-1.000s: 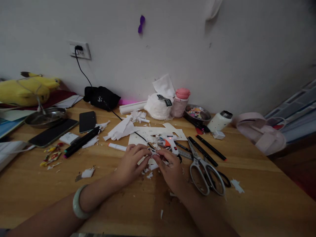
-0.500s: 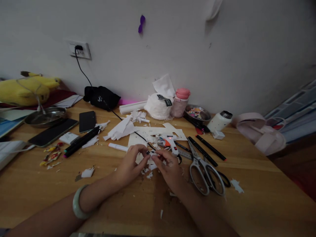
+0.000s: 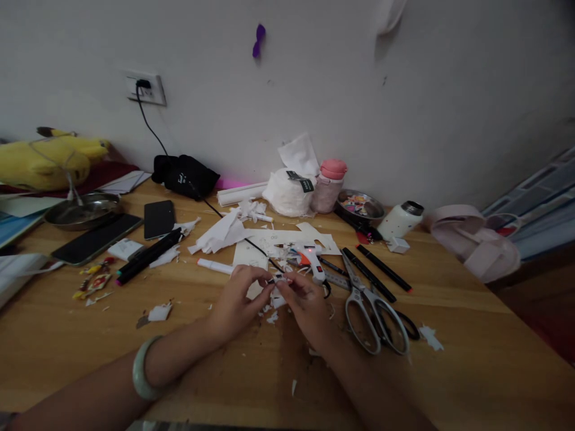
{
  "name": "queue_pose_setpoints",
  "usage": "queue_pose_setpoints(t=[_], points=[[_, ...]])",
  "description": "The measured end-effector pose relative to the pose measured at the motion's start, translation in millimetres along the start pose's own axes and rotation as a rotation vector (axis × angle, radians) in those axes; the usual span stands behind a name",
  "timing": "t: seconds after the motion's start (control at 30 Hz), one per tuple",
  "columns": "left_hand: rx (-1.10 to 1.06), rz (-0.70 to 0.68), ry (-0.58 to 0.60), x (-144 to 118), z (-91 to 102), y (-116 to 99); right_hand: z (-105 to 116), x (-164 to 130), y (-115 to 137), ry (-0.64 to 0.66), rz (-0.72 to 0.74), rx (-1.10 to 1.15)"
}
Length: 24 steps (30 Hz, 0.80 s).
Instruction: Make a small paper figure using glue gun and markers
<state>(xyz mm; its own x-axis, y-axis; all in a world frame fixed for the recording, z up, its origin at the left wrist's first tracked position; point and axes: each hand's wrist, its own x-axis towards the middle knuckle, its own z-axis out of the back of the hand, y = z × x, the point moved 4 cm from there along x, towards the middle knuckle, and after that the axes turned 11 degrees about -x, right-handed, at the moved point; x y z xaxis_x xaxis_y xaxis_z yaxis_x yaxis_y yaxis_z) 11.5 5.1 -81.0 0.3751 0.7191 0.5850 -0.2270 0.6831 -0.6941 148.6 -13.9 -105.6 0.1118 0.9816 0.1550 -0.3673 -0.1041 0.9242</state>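
My left hand (image 3: 242,299) and my right hand (image 3: 305,302) meet over the middle of the table, fingertips pinched together. Between them is a small black-and-white piece (image 3: 277,278), perhaps paper; its exact shape is too small to make out. Both hands grip it from either side. Just beyond my right hand lies a white and orange hot glue gun (image 3: 318,270) with a small red light. White paper scraps (image 3: 272,318) are scattered under my fingers. A cut sheet of paper (image 3: 245,254) lies behind the hands, and a white marker (image 3: 214,266) rests beside my left hand.
Large scissors (image 3: 368,305) lie right of my hands, near black markers (image 3: 384,268). At the back stand a tissue roll (image 3: 287,194), a pink-lidded jar (image 3: 330,185) and a white bottle (image 3: 399,220). Phones (image 3: 96,239), a metal dish (image 3: 83,212) and a black pouch (image 3: 184,176) lie left.
My fingertips have shifted slightly around the small piece, and the left fingers sit a little closer to the right ones. Everything else on the table stays in place.
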Motion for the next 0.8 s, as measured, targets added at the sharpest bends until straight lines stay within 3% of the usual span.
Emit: queue_pose_setpoints(t=[0.23,0.4,0.47,0.67,0.8], points=[[0.031,-0.115,0.023,1,1.8,-6,-2,0,-3,0.011,-0.014,0.068],[-0.025,-0.086,0.042,-2,-0.1,0,-2,-1,-2,-0.011,0.007,0.031],[-0.091,-0.029,0.026,-4,-2.2,5,-2,0,-1,-0.015,-0.001,0.021],[-0.536,0.274,-0.206,-2,-7.8,15,-1,5,-4,-0.032,-0.100,0.054],[-0.765,0.434,-0.275,4,-10.2,18,-1,8,-5,-0.004,-0.134,0.107]])
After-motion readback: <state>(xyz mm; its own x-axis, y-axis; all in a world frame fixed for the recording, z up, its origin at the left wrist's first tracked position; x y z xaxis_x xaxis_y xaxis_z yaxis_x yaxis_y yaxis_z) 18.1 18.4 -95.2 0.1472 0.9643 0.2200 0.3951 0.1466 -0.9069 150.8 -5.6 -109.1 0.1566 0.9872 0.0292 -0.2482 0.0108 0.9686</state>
